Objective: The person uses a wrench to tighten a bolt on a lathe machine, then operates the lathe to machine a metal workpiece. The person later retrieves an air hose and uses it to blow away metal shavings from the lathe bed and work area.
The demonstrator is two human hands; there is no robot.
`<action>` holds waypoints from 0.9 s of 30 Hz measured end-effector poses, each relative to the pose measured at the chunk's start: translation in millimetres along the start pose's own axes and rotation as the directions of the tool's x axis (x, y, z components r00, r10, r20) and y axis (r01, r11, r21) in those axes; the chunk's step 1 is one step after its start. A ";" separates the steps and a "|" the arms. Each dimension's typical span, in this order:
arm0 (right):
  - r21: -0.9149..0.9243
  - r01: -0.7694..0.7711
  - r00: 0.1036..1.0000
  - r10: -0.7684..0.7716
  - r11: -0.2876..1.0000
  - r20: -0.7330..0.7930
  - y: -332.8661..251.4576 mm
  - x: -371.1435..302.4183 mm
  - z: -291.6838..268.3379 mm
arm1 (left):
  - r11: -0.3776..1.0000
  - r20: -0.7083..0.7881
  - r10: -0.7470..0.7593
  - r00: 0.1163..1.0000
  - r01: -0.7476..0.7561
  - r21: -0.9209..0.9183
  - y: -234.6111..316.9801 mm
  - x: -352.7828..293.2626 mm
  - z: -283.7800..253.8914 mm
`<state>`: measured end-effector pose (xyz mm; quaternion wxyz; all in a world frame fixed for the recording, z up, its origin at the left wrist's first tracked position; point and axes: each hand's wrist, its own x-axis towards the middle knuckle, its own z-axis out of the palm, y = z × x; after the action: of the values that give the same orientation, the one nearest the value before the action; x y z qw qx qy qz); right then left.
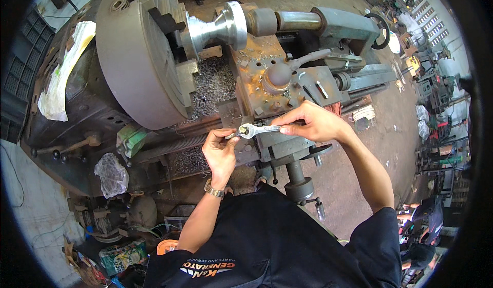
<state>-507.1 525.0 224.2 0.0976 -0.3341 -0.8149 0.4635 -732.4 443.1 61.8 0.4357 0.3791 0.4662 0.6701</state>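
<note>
My right hand (pixel 316 123) grips the handle of a silver wrench (pixel 264 128) between thumb and fingers. The wrench's head sits around or against a small piece with a brassy end (pixel 243 130). My left hand (pixel 221 149), with a watch at the wrist, pinches a small dark metal part at that head; its kind is not clear. Both hands are in front of a lathe's tool post (pixel 277 77), which has a ball-shaped clamp and a lever handle. Beyond it, a shiny turned metal workpiece (pixel 221 28) is held between the chuck (pixel 138 67) and the tailstock (pixel 339 26).
Curled metal shavings (pixel 213 85) lie under the workpiece. A handwheel (pixel 313 152) and crank stand close to my body. A yellowed sheet (pixel 67 72) and a green block (pixel 132 140) rest on the lathe's left side. People (pixel 426 221) are at the far right.
</note>
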 end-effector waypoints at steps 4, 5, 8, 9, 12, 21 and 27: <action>0.002 0.029 0.999 -0.029 1.000 -0.021 3.0 1.1 6.9 | 1.000 -0.016 0.013 1.000 -0.013 -0.028 -0.7 -1.4 1.9; 0.002 -0.005 1.000 0.005 1.000 -0.026 3.5 0.5 7.8 | 1.000 -0.012 0.018 1.000 -0.018 -0.025 -1.0 -1.6 1.9; 0.015 -0.013 0.999 0.014 1.000 -0.050 5.0 -2.5 9.2 | 1.000 -0.013 0.024 1.000 -0.024 0.004 -2.5 -1.9 1.4; 0.019 -0.011 0.998 0.012 1.000 -0.054 5.4 -3.5 9.6 | 0.999 -0.014 0.030 0.999 -0.030 0.013 -3.0 -2.1 1.3; 0.018 -0.023 0.998 0.024 1.000 -0.058 7.4 -5.9 11.8 | 0.999 -0.027 0.041 0.999 -0.041 0.014 -4.5 -2.9 1.9; 0.020 -0.013 0.995 0.015 1.000 -0.103 11.2 -3.0 21.1 | 0.999 -0.078 0.048 0.996 -0.046 0.027 -4.9 -5.5 7.6; 0.081 -0.101 0.985 0.111 0.992 -0.132 13.6 -10.6 36.6 | 0.999 -0.072 0.040 0.997 -0.039 0.011 -5.6 -4.9 7.2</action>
<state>-510.1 497.7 194.4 0.1404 -0.4042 -0.7697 0.4739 -722.9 441.7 58.0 0.4035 0.3660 0.4773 0.6895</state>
